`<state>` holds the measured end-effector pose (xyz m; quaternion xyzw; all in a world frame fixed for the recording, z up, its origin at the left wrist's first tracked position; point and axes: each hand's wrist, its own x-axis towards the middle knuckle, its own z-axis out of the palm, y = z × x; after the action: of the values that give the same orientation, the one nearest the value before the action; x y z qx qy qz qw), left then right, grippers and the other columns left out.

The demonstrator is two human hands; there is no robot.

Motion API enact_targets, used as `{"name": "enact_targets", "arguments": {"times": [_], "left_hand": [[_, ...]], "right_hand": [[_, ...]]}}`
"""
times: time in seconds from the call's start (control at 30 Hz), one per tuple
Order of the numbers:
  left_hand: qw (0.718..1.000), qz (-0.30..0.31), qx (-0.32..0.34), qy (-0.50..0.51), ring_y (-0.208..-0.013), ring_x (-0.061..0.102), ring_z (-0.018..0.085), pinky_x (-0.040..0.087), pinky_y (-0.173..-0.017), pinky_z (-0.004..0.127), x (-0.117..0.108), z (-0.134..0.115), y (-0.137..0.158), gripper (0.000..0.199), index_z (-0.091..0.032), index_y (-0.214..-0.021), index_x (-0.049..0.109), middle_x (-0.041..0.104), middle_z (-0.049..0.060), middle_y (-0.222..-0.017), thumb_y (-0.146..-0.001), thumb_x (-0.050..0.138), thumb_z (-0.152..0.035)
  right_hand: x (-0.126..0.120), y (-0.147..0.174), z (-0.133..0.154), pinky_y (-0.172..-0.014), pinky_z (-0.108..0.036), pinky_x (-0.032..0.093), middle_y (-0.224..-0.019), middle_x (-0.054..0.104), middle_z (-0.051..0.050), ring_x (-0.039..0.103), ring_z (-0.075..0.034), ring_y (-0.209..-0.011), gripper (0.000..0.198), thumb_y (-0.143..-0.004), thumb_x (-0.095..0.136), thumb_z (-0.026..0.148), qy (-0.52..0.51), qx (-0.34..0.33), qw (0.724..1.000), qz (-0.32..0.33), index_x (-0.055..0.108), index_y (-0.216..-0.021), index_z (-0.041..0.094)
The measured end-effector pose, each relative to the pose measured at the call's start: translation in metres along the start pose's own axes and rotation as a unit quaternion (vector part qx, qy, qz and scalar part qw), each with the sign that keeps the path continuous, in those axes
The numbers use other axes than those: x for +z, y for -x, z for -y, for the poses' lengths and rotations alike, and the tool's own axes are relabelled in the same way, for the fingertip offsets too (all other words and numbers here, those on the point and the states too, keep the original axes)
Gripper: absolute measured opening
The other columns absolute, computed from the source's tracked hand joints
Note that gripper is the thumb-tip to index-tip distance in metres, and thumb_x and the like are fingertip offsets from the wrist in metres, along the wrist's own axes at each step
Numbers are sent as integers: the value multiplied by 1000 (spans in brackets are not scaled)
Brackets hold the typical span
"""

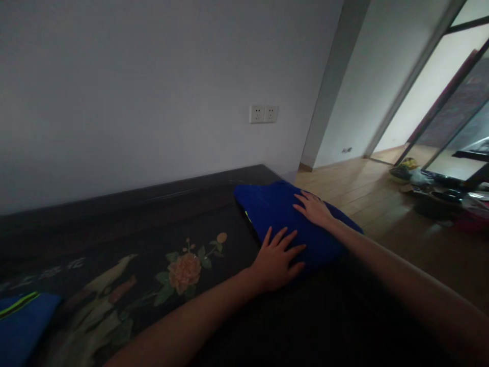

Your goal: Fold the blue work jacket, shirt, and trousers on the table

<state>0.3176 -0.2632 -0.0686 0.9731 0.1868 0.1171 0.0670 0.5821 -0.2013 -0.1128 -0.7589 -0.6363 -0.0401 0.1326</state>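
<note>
A folded blue cloth garment (275, 204) lies at the right end of a dark tabletop (145, 229), partly reaching its right edge. My left hand (275, 261) rests on the near left part of the cloth, fingers spread. Farther back, my right hand (314, 208) lies flat on the cloth with its fingers stretched out. A sliver of bright yellow-green trim shows along the garment's left side. Whether it is a shirt or another garment I cannot tell.
Another blue cloth (26, 323) with a yellow-green stripe lies at the lower left. A painted flower and birds decorate the tabletop. Behind it stands a wall with a double socket (263, 114). Bags and assorted items (431, 186) sit on the wooden floor at right.
</note>
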Motion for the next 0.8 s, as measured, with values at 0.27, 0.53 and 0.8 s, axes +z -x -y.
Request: {"name": "enact_targets", "arguments": {"times": [0.27, 0.53, 0.8], "left_hand": [[999, 19, -49, 5, -140, 26, 24, 13, -114, 57, 13, -14, -9, 47, -33, -139, 41, 39, 4, -148, -97, 24, -47], [998, -1, -69, 10, -138, 30, 25, 17, -113, 56, 20, -21, -10, 46, -32, -138, 42, 41, 4, -146, -96, 26, -45], [996, -37, -56, 54, -133, 38, 22, 27, -111, 47, 21, -15, -2, 43, -27, -132, 48, 48, 6, -141, -95, 33, -41]], "right_hand": [[25, -6, -1, -107, -67, 17, -156, 20, -1, 18, -32, -142, 59, -93, 20, 59, -35, 6, 994, 107, 23, -147, 36], [16, -14, -1, -106, -68, 16, -155, 23, -3, 17, -32, -142, 55, -95, 23, 53, -7, -16, 993, 113, 26, -147, 34], [-18, -36, 128, -107, -66, 16, -154, 25, -7, 13, -30, -142, 49, -97, 32, 38, -42, -126, 991, -24, 34, -144, 26]]}}
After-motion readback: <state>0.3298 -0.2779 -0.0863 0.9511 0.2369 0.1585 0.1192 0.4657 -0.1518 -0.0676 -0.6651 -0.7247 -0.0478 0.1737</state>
